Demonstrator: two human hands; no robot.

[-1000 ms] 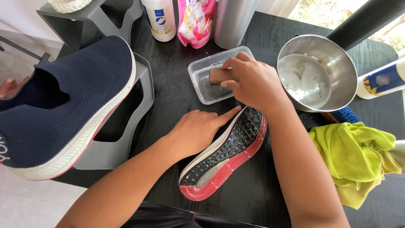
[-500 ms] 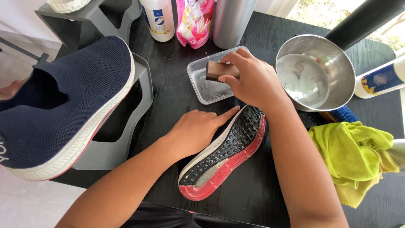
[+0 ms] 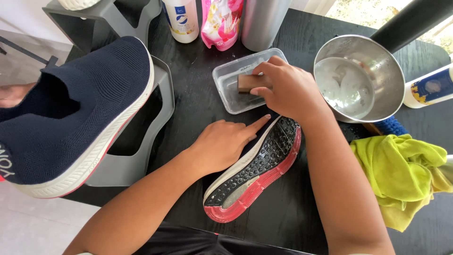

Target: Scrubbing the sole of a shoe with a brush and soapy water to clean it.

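A shoe (image 3: 257,172) lies on its side on the black table (image 3: 292,212), black studded sole with a red rim facing up. My left hand (image 3: 222,141) presses on its white side and steadies it. Just beyond it, my right hand (image 3: 288,89) grips a small brown brush (image 3: 245,83) and holds it inside a clear plastic tray (image 3: 226,78). The tray holds a little cloudy liquid.
A second navy knit shoe (image 3: 80,108) rests on a grey stand (image 3: 151,141) at left. A steel pot (image 3: 373,61) with soapy water sits at right, a yellow-green cloth (image 3: 401,174) beneath it. Bottles, a pink pouch (image 3: 221,21) and a steel cylinder line the far edge.
My right hand has shifted the brush slightly within the tray. My left hand and the shoe under it have stayed where they were.
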